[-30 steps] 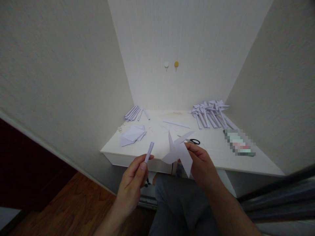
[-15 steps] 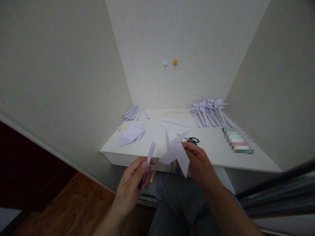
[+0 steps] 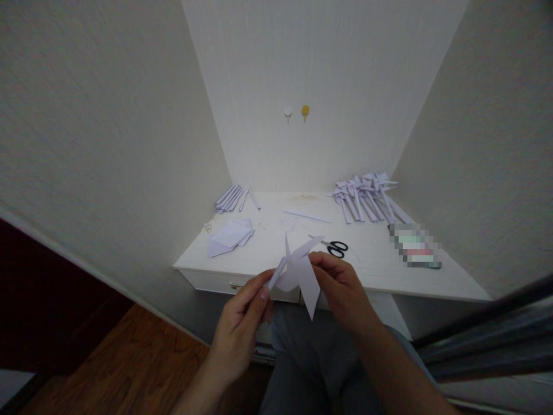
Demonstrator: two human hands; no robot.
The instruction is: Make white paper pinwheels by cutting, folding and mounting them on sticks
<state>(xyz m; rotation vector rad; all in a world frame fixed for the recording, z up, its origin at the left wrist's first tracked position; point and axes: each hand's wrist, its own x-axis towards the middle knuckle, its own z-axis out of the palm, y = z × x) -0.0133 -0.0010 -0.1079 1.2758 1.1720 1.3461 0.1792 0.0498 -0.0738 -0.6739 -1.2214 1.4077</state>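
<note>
My left hand pinches a thin rolled paper stick between thumb and fingers. My right hand is closed on a white paper pinwheel, held in front of the table's front edge. The top of the stick touches the back of the pinwheel near its middle. Both hands hover above my lap, just below the white table.
On the table lie black-handled scissors, a pile of folded paper sheets at the left, a bundle of rolled sticks at the back left, a heap of finished pinwheels at the back right, and a blurred flat object.
My left hand has moved right and brought the stick up against the pinwheel. The pinwheel and my right hand have shifted slightly left and down.
</note>
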